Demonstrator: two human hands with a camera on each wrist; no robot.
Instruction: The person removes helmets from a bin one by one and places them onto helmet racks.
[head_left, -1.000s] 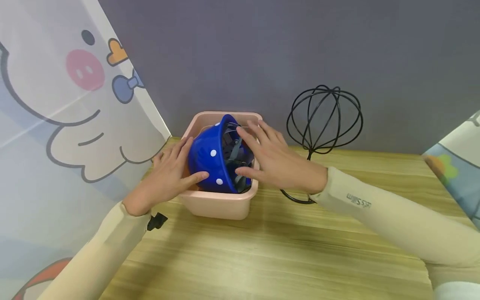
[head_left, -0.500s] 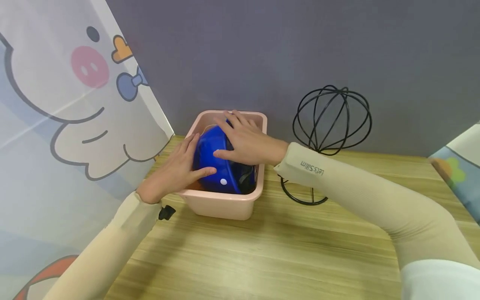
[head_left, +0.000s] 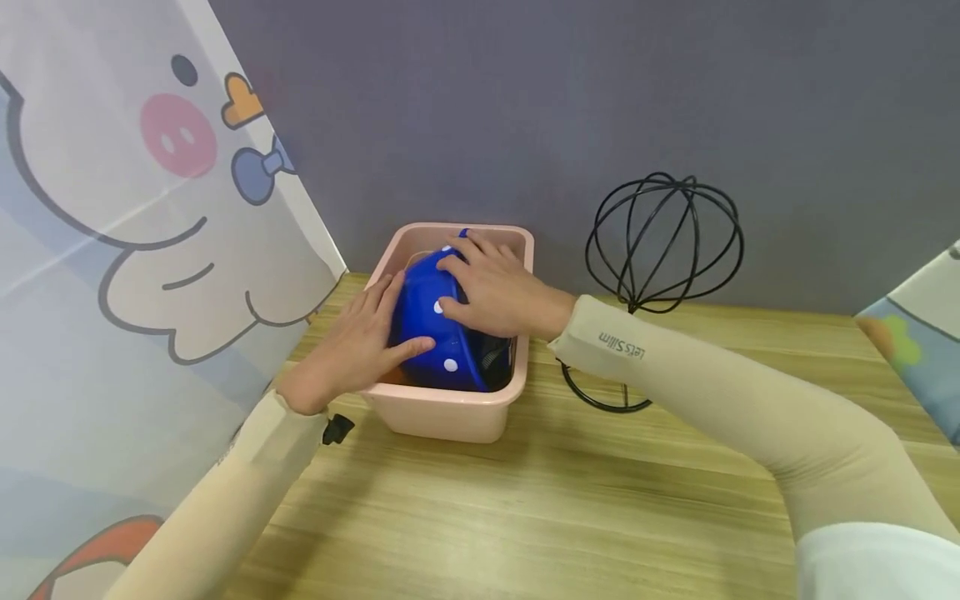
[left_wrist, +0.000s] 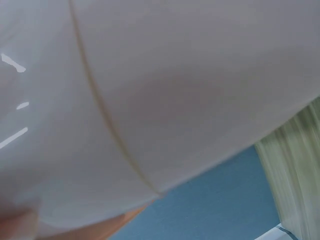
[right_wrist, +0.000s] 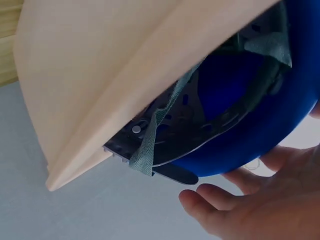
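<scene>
1. Blue, glossy and domed, one hard-shell helmet [head_left: 431, 325] with small white dots sits tilted on its side inside one pink bin [head_left: 450, 412]; its dark inner webbing and grey strap show in the right wrist view [right_wrist: 210, 100].
2. Smooth pale-pink plastic forms the bin, a rectangular tub with rounded corners and a thick rim, standing on the desk [head_left: 540, 508] near the grey wall.
3. Two hands work at the helmet. One left hand [head_left: 358, 342] lies flat against the shell's left side, fingers straight, thumb across the front; its grip is open and pressing.
4. One right hand [head_left: 495, 287] lies over the top edge of the shell with fingers bent over the brim; its grip is around the helmet.
5. Both arms wear beige, smooth sleeves; the right one carries small printed letters.
6. One black wire stand [head_left: 663, 242], a round cage of thin curved rods on a ring base, stands just right of the bin.
7. Desk surface is light wood grain, striped lengthwise.
8. Two cartoon-printed panels flank the scene, the left one [head_left: 135, 208] showing a pig's face.
</scene>
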